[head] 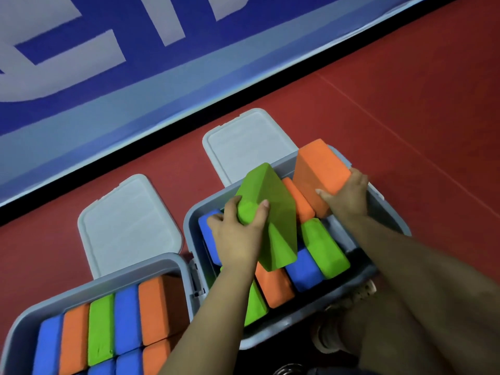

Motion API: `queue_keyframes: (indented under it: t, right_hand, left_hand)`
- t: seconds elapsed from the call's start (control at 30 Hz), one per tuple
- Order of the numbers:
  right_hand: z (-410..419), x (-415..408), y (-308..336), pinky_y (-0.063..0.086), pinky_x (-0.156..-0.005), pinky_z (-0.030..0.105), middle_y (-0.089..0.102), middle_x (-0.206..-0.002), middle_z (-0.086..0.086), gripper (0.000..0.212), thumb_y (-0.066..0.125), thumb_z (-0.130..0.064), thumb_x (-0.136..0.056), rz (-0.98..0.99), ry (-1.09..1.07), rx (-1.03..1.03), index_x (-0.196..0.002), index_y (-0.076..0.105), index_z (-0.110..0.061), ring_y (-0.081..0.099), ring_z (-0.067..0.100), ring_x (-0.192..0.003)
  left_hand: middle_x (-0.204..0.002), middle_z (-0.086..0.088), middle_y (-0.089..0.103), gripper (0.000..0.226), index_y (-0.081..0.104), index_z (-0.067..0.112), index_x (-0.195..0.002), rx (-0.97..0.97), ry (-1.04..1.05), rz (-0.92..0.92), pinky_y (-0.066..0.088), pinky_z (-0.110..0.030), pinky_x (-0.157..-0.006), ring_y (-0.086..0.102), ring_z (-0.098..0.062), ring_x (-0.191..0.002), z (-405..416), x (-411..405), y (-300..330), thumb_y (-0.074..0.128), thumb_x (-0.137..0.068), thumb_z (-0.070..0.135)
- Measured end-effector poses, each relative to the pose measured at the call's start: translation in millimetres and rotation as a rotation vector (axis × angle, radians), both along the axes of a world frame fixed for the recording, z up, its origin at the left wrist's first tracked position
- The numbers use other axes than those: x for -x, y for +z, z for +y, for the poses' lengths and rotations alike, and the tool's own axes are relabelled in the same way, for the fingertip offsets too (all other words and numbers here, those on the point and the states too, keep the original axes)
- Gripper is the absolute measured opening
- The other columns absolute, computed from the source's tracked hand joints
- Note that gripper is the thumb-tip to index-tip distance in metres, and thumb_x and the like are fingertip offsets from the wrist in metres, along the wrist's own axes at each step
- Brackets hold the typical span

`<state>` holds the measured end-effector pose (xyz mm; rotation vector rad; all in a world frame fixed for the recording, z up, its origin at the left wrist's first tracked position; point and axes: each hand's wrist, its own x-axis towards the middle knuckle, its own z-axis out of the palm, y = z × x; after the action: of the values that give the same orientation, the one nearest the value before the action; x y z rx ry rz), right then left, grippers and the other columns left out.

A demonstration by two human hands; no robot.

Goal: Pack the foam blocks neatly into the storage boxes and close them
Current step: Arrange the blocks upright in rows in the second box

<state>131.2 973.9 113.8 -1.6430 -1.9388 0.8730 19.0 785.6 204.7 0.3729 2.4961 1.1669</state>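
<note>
The left hand (pixel 238 234) gripped a green block (pixel 270 220) by its near end, tilted above the right box (pixel 389 212) at frame centre. The right hand (pixel 349 196) clasped an orange block (pixel 319 171) standing at the box's far corner. Blocks beneath lay jumbled, while the left box (pixel 108 286) at lower left held neat upright rows. Both lids (pixel 130 223) lay open on the red floor (pixel 405 104). Best, I judged, to stand each block on edge against its neighbour, copying those rows, before lowering the lid.

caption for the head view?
Left hand lifts green block, right hand orange block, over jumbled box.
</note>
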Motion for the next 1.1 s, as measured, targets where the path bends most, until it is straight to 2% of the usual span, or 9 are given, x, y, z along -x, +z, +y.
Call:
queue_keyframes:
  t: [0.27,0.37,0.53,0.7,0.77,0.87,0.93,1.0,1.1]
  right_hand:
    - [16.7,12.7,-56.1,0.026,-0.111,0.036,0.007,-0.153,0.022,0.076,0.044,-0.045,-0.096,-0.320,0.296,0.514,-0.149,0.007,-0.004,0.023,0.037,-0.139]
    - [18.8,11.3,-73.8,0.016,-0.117,0.045,-0.022,-0.156,0.011,0.086,0.039,-0.054,-0.094,-0.427,0.394,0.548,-0.150,-0.014,-0.016,0.008,0.036,-0.145]
    - [23.8,12.1,-75.1,0.014,-0.117,0.047,-0.019,-0.157,0.009,0.086,0.036,-0.060,-0.092,-0.463,0.402,0.557,-0.151,-0.010,-0.018,0.005,0.033,-0.146]
    - [22.5,25.4,-42.7,0.033,-0.110,0.042,0.039,-0.144,0.025,0.068,0.028,-0.054,-0.096,-0.134,0.108,0.542,-0.136,0.046,-0.002,0.038,0.035,-0.134]
    - [13.2,29.2,-9.7,0.050,-0.089,0.041,0.060,-0.126,0.015,0.084,0.023,-0.076,-0.083,0.071,0.035,0.686,-0.126,0.056,-0.012,0.057,0.030,-0.116]
    - [-14.6,19.2,45.3,0.050,-0.057,0.031,0.069,-0.098,-0.002,0.069,0.020,-0.079,-0.083,0.474,-0.039,0.879,-0.110,0.061,-0.030,0.065,0.019,-0.084]
    - [-37.8,14.3,73.2,0.055,-0.064,0.039,0.066,-0.114,-0.004,0.075,0.034,-0.089,-0.069,0.632,-0.096,0.811,-0.115,0.057,-0.034,0.065,0.019,-0.094]
    - [-51.7,14.3,84.9,0.054,-0.085,0.046,0.055,-0.132,0.000,0.111,0.056,-0.091,-0.048,0.673,-0.191,0.554,-0.136,0.038,-0.027,0.059,0.020,-0.113]
    - [-56.8,7.2,104.5,0.034,-0.108,0.027,0.035,-0.145,0.016,0.124,0.082,-0.055,-0.058,0.517,-0.179,0.314,-0.149,0.008,-0.014,0.044,0.025,-0.129]
  left_hand:
    - [-0.108,0.003,0.035,0.049,0.059,0.034,-0.120,-0.077,0.022,0.010,0.039,-0.019,-0.089,0.051,-0.009,-0.093,24.6,1.6,1.1,0.072,-0.074,0.048]
    - [-0.109,0.002,0.037,0.048,0.059,0.036,-0.120,-0.129,0.068,-0.033,0.042,-0.022,-0.088,0.051,-0.001,-0.089,33.6,-0.9,-1.7,0.071,-0.075,0.049]
    - [-0.116,0.000,0.040,0.053,0.058,0.038,-0.118,-0.163,0.143,-0.084,0.050,-0.035,-0.094,0.057,-0.010,-0.099,36.4,-0.3,-11.4,0.073,-0.070,0.055]
    - [-0.111,0.001,0.062,0.057,0.061,0.033,-0.111,-0.312,0.269,-0.236,0.052,-0.040,-0.093,0.064,-0.009,-0.094,27.5,4.2,-15.2,0.066,-0.063,0.063]
    - [-0.105,0.007,0.065,0.049,0.059,0.031,-0.109,-0.390,0.311,-0.330,0.052,-0.042,-0.093,0.064,-0.009,-0.095,28.9,1.3,-11.7,0.066,-0.069,0.059]
    - [-0.101,0.003,0.063,0.039,0.050,0.021,-0.112,-0.567,0.359,-0.599,0.053,-0.036,-0.080,0.060,-0.014,-0.088,44.8,-13.6,0.8,0.063,-0.084,0.045]
    - [-0.100,0.000,0.059,0.028,0.045,0.021,-0.111,-0.679,0.372,-0.768,0.050,-0.034,-0.070,0.057,-0.016,-0.084,59.3,-27.6,7.9,0.057,-0.091,0.037]
    - [-0.105,-0.001,0.061,0.027,0.047,0.022,-0.115,-0.756,0.348,-0.919,0.052,-0.036,-0.073,0.059,-0.016,-0.084,69.8,-42.7,9.3,0.055,-0.093,0.036]
    - [-0.110,-0.004,0.064,0.037,0.051,0.022,-0.122,-0.785,0.260,-1.055,0.056,-0.036,-0.074,0.063,-0.023,-0.088,73.9,-64.1,0.8,0.057,-0.091,0.041]
